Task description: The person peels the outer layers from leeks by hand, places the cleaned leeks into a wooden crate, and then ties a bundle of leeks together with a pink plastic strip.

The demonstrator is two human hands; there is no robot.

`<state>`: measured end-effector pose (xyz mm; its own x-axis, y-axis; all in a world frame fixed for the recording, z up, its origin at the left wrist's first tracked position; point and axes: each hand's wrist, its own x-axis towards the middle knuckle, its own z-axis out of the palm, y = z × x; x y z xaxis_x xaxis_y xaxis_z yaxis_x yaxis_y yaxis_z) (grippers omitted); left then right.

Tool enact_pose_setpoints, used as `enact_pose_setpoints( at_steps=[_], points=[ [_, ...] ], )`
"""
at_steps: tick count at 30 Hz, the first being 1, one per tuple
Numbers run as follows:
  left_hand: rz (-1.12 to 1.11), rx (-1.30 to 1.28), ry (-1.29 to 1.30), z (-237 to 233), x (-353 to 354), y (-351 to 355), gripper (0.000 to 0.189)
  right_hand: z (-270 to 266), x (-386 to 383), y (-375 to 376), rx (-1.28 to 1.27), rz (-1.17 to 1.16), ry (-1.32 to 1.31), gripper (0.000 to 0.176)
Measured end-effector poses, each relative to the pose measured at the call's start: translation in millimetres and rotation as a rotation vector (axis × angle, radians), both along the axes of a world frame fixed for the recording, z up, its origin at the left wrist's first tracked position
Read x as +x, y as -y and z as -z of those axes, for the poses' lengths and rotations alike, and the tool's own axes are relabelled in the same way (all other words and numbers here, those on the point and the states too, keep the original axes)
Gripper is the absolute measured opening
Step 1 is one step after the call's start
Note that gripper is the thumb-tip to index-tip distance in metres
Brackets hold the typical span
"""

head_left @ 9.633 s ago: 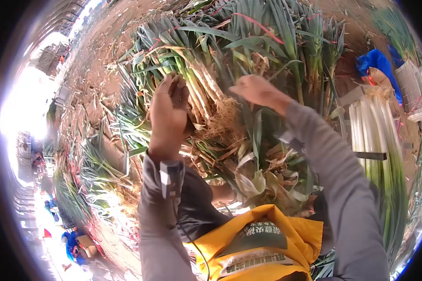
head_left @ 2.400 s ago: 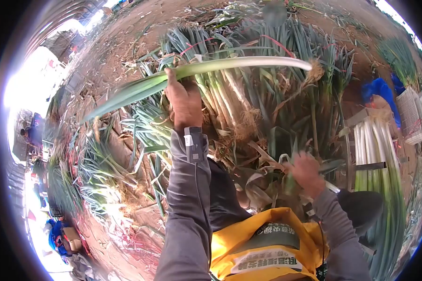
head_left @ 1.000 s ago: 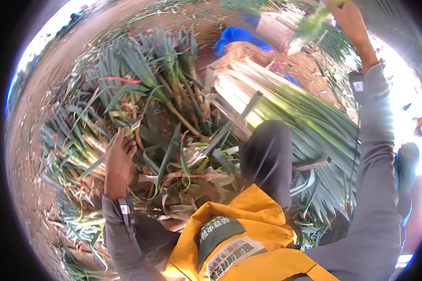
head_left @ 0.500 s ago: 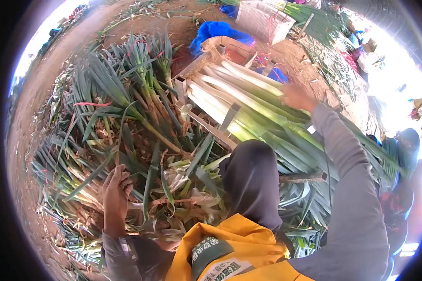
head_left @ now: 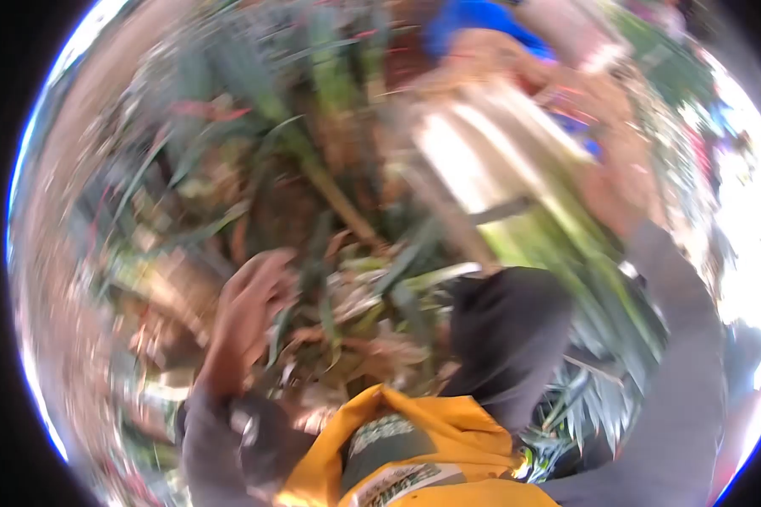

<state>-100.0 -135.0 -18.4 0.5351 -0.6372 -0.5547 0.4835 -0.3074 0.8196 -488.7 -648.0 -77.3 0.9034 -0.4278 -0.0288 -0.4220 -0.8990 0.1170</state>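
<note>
The picture is smeared by motion. Trimmed leeks [head_left: 516,160] with white stalks and green leaves lie side by side in a frame at the upper right. At their right edge is my right hand [head_left: 607,196], its fingers blurred, so its grip is unclear. My left hand [head_left: 258,291] is raised at the left above untrimmed leeks and loose leaves, fingers partly apart, with nothing visible in it. Untrimmed leeks [head_left: 325,173] with dark green leaves and brown outer layers fill the left side. Peeled leaf scraps [head_left: 380,351] lie between my left hand and my dark-clothed knee.
Blue plastic [head_left: 486,25] lies beyond the frame, beside a pale crate [head_left: 571,29]. More green leaves [head_left: 664,55] are at the upper right. Below the frame, by my knee [head_left: 511,338], are further leek leaves [head_left: 596,406]. Bare ground runs along the far left.
The view has shifted, so the leeks and frame appear farther right. My left hand has risen, its curled fingers now looser. My right hand stays by the leeks' right edge.
</note>
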Motion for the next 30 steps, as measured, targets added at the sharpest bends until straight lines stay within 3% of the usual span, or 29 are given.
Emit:
enact_pose_setpoints(
  at_steps=[1, 2, 4, 7, 9, 11, 13, 14, 15, 16, 17, 18, 20, 22, 24, 25, 28, 30],
  points=[
    [0.015, -0.005, 0.02, 1, 1, -4, 0.034, 21, -7, 22, 0.07, 0.095, 0.032, 0.013],
    [0.006, -0.041, 0.018, 1, 0, -11, 0.035, -6, 3, 4, 0.064, 0.015, 0.037, 0.014],
    [-0.035, -0.094, -0.064, 5, -4, -26, 0.033, -31, 10, 21, 0.025, 0.081, -0.301, 0.022],
    [0.072, -0.084, -0.117, -8, -18, -40, 0.038, -65, 34, 34, 0.055, -0.167, -0.298, 0.035],
    [0.134, -0.16, -0.066, -18, -23, -53, 0.04, -104, 105, -20, -0.036, -0.102, -0.139, 0.045],
    [0.236, -0.26, 0.027, -20, -27, -65, 0.046, -135, 190, -111, 0.25, -0.221, 0.344, 0.05],
    [0.228, -0.294, 0.03, -21, -25, -77, 0.046, -172, 267, -219, 0.462, 0.078, 0.137, 0.046],
    [0.226, -0.308, 0.027, -23, -22, -84, 0.046, -152, 296, -238, 0.49, -0.279, 0.271, 0.041],
    [0.209, -0.316, 0.03, -26, -20, -89, 0.046, -126, 332, -262, 1.021, -0.167, 0.208, 0.043],
    [0.161, -0.322, 0.053, -31, -16, -94, 0.046, -129, 363, -319, 0.86, -0.205, 0.123, 0.043],
    [0.112, -0.325, 0.075, -35, -13, -99, 0.046, -96, 396, -342, 1.016, -0.29, 0.073, 0.044],
    [0.091, -0.327, 0.076, -40, -11, -105, 0.046, -70, 430, -373, 0.91, -0.431, 0.043, 0.042],
    [0.001, -0.427, 0.125, -48, -1, -118, 0.044, -27, 489, -439, 0.863, -0.491, -0.066, 0.043],
    [-0.045, -0.436, 0.139, -53, 7, -133, 0.041, 16, 532, -499, 0.747, -0.502, -0.06, 0.052],
    [-0.156, -0.378, 0.219, -54, 14, -146, 0.04, 84, 570, -539, 0.776, -0.527, 0.21, 0.06],
    [-0.188, -0.401, 0.203, -52, 18, -153, 0.041, 80, 581, -555, 0.861, -0.424, 0.051, 0.063],
    [-0.258, -0.417, 0.174, -49, 24, -171, 0.041, 99, 603, -577, 1.037, -0.333, 0.132, 0.05],
    [-0.265, -0.39, 0.154, -52, 27, -180, 0.04, 73, 600, -574, 1.091, -0.289, 0.148, 0.041]
  ],
)
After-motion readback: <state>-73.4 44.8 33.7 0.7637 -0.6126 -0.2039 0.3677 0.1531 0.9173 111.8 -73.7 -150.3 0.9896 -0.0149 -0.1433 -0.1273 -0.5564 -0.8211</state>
